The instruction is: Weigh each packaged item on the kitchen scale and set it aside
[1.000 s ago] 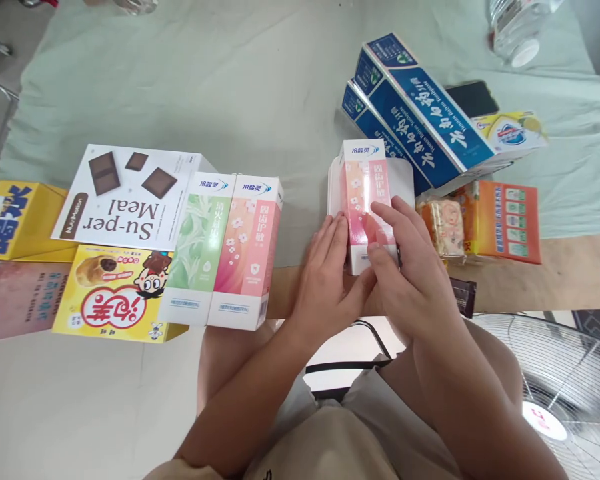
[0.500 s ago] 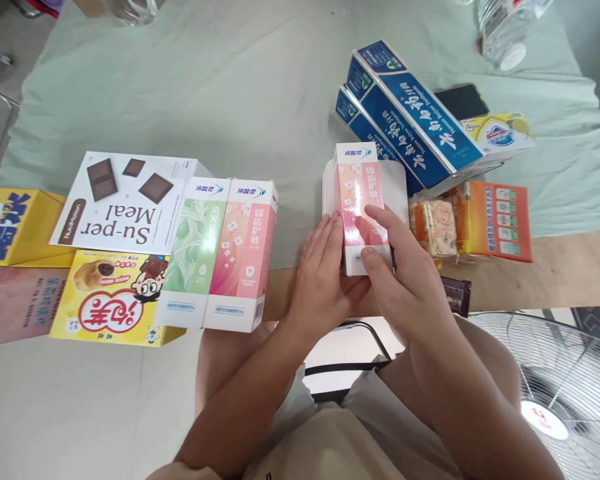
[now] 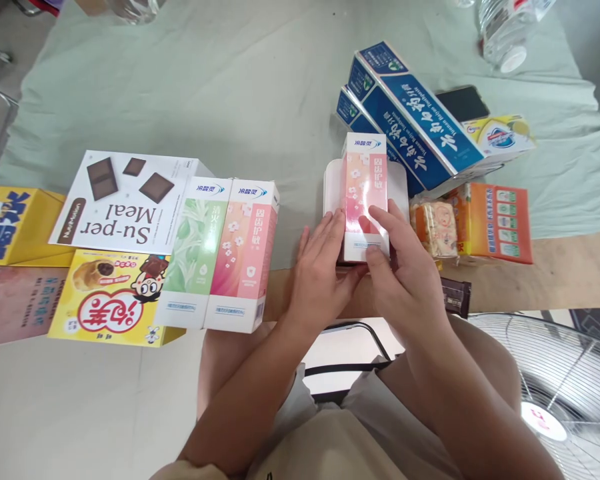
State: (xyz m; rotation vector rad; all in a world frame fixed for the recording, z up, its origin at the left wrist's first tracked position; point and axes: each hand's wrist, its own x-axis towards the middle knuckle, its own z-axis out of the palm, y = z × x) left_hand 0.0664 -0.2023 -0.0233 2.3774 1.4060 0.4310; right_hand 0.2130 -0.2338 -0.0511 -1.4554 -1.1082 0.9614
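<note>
A pink-and-white toothpaste box [image 3: 365, 177] lies over a white flat-topped thing [image 3: 399, 187] with rounded corners, mostly hidden beneath it. My right hand [image 3: 405, 273] grips the near right part of this box, thumb on its near end and index finger across its top face. Close along the box's left side, my left hand [image 3: 317, 267] rests with fingers stretched out, its thumb by the near end. Whether its fingertips press on the box or on the white thing, I cannot tell. Farther left, a green toothpaste box [image 3: 195, 253] lies beside another pink toothpaste box [image 3: 243, 257].
Blue toothpaste boxes [image 3: 420, 113] lie at the right, near a phone [image 3: 463, 103] and a yellow soap box [image 3: 503, 133]. An orange box [image 3: 495, 223] and wrapped snack [image 3: 435, 227] sit nearer. Left are a Su-per Meal box [image 3: 125, 200] and yellow box [image 3: 113, 300]. A fan [image 3: 555, 387] stands below right.
The pink toothpaste box between my hands has shifted slightly away from me and to the right. My right hand's fingers have moved with it; my left hand stays almost in place.
</note>
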